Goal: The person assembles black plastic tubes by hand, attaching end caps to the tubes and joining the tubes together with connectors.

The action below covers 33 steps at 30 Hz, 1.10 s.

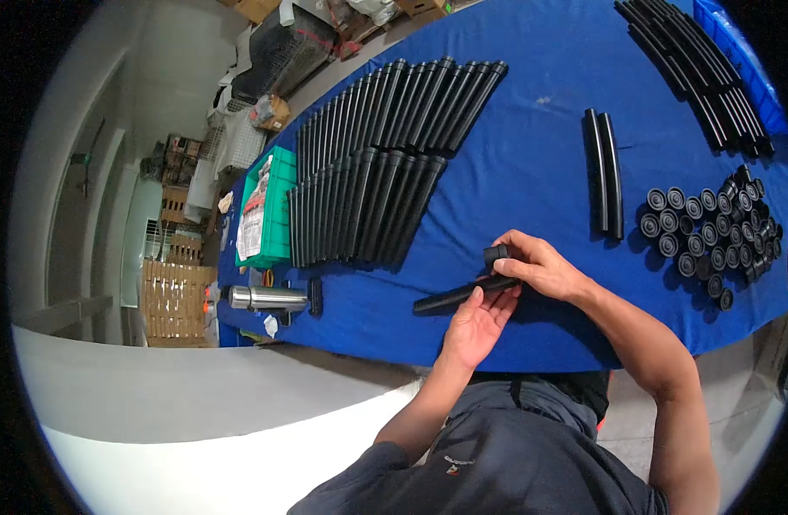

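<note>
Near the table's front edge, my left hand [475,333] supports a black tube [450,300] from below, its fingers curled around the right end. The tube lies slanted, its far end pointing left. Just above that, my right hand [544,268] pinches a short black cap [495,255] between thumb and fingers. The cap appears apart from the tube, though the right fingers partly cover the tube's end. To the right lie many loose black caps [693,207] in a cluster. Two plain black tubes [602,176] rest side by side beyond my right hand.
Two rows of capped black tubes [359,206] cover the blue cloth [531,103] at left. A green crate [278,206], a steel flask [269,298] and a small black object [315,297] stand beyond them. More tubes [694,73] lie by a blue bin [746,60] at far right.
</note>
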### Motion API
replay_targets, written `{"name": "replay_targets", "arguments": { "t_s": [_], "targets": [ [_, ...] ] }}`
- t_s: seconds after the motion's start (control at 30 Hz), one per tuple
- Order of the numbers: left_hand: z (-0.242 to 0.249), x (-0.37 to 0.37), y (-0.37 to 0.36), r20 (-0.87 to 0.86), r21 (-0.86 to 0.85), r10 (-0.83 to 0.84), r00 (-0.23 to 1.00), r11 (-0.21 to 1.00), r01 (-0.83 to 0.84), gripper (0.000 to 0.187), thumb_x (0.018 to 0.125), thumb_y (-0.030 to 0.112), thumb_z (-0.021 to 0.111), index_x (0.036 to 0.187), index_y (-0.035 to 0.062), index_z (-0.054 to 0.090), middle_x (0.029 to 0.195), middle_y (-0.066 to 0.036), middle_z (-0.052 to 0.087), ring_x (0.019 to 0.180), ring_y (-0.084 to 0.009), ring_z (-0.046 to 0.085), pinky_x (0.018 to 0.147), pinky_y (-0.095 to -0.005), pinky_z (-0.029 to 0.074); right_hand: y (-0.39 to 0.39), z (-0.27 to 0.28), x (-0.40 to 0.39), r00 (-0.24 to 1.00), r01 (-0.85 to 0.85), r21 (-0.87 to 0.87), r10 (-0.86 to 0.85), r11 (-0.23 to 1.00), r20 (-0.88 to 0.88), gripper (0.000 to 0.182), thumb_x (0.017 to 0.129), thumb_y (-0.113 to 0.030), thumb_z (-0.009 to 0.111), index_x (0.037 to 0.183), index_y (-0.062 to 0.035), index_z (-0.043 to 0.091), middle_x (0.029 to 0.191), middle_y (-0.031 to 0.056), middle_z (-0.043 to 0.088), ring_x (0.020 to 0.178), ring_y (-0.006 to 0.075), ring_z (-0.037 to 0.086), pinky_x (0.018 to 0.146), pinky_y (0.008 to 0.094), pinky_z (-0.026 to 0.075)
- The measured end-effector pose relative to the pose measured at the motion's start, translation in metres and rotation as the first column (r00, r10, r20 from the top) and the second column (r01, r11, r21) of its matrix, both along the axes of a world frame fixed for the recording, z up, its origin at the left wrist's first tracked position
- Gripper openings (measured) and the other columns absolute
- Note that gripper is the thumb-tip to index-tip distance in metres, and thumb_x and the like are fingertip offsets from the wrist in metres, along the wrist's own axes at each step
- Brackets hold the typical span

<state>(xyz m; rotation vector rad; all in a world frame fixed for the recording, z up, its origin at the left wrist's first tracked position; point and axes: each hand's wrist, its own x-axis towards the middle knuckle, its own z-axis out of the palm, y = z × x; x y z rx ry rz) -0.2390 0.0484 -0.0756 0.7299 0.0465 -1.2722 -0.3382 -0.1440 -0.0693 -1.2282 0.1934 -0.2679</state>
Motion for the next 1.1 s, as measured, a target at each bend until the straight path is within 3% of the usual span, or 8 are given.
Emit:
{"name": "replay_targets", "arguments": {
  "t_s": [0.13,0.23,0.33,0.43,0.53,0.63,0.83,1.1],
  "targets": [
    [-0.009,0.027,-0.024,0.162,-0.223,0.089,0.983,0.974,-0.052,0.029,0.102,0.019,0.060,0.129,0.0107,0.059,0.137,-0.021,0.061,0.126,-0.0360,0.061,0.107,-0.0511,0.052,-0.021,0.004,-0.001,0.985,0.173,0.105,-0.174,0.979,0.000,0.033,0.097,-0.019,0.066,0.123,-0.0001,0.058,0.095,0.0036,0.063,0.077,0.0093,0.060,0.065,0.0252,0.051],
    [-0.007,0.053,-0.060,0.286,-0.301,0.182,0.941,0.949,-0.092,0.021,0.098,0.003,0.062,0.117,0.0128,0.061,0.132,-0.024,0.063,0.121,-0.0354,0.064,0.104,-0.0511,0.055,-0.032,0.004,-0.005,0.972,0.189,-0.055,-0.195,0.980,-0.129,0.036,0.092,-0.010,0.066,0.125,0.0023,0.059,0.093,0.0029,0.061,0.074,0.0079,0.056,0.064,0.0241,0.048],
    [-0.018,0.066,-0.081,0.315,-0.359,0.190,0.930,0.931,-0.068,0.023,0.097,0.003,0.064,0.117,0.0136,0.061,0.130,-0.023,0.065,0.121,-0.0329,0.065,0.103,-0.0505,0.056,-0.030,0.002,-0.002,0.968,0.204,-0.068,-0.211,0.977,-0.134,0.039,0.091,-0.006,0.066,0.128,0.0035,0.058,0.093,0.0022,0.061,0.077,0.0079,0.056,0.068,0.0245,0.048],
    [-0.020,0.062,-0.082,0.280,-0.297,0.210,0.937,0.947,-0.123,0.028,0.094,0.000,0.065,0.118,0.0128,0.057,0.128,-0.023,0.065,0.115,-0.0334,0.067,0.101,-0.0490,0.058,-0.033,0.000,-0.003,0.972,0.190,-0.112,-0.203,0.975,-0.117,0.038,0.092,-0.002,0.063,0.129,0.0041,0.056,0.098,0.0033,0.061,0.082,0.0090,0.058,0.075,0.0254,0.051],
    [-0.017,0.057,-0.085,0.378,-0.294,0.186,0.907,0.953,-0.073,0.027,0.096,0.003,0.065,0.119,0.0151,0.060,0.125,-0.021,0.068,0.115,-0.0318,0.068,0.100,-0.0494,0.057,-0.032,-0.002,0.000,0.980,0.182,-0.052,-0.185,0.982,-0.069,0.039,0.094,-0.003,0.063,0.131,0.0036,0.054,0.100,0.0038,0.062,0.085,0.0100,0.059,0.079,0.0264,0.052],
    [-0.020,0.059,-0.085,0.365,-0.279,0.187,0.912,0.957,-0.084,0.027,0.096,0.003,0.065,0.120,0.0144,0.058,0.124,-0.022,0.067,0.112,-0.0321,0.069,0.099,-0.0501,0.058,-0.033,-0.008,0.001,0.982,0.187,-0.013,-0.187,0.982,-0.029,0.039,0.091,-0.006,0.067,0.128,0.0019,0.057,0.092,0.0027,0.063,0.080,0.0106,0.062,0.074,0.0265,0.052],
    [-0.012,0.055,-0.086,0.370,-0.253,0.162,0.915,0.965,-0.068,0.028,0.096,0.003,0.065,0.120,0.0133,0.054,0.121,-0.024,0.068,0.111,-0.0343,0.069,0.096,-0.0515,0.059,-0.027,-0.001,-0.002,0.971,0.192,-0.280,-0.224,0.941,-0.086,0.037,0.093,-0.011,0.069,0.128,0.0002,0.060,0.096,0.0060,0.065,0.082,0.0127,0.064,0.074,0.0284,0.053],
    [-0.009,0.053,-0.088,0.371,-0.235,0.177,0.912,0.968,-0.092,0.026,0.095,0.001,0.067,0.116,0.0095,0.054,0.115,-0.023,0.069,0.107,-0.0329,0.071,0.091,-0.0470,0.063,-0.027,0.007,-0.005,0.956,0.215,-0.616,-0.293,0.758,-0.026,0.039,0.093,-0.015,0.070,0.128,-0.0007,0.061,0.097,0.0154,0.064,0.077,0.0268,0.063,0.069,0.0377,0.051]
  ]
}}
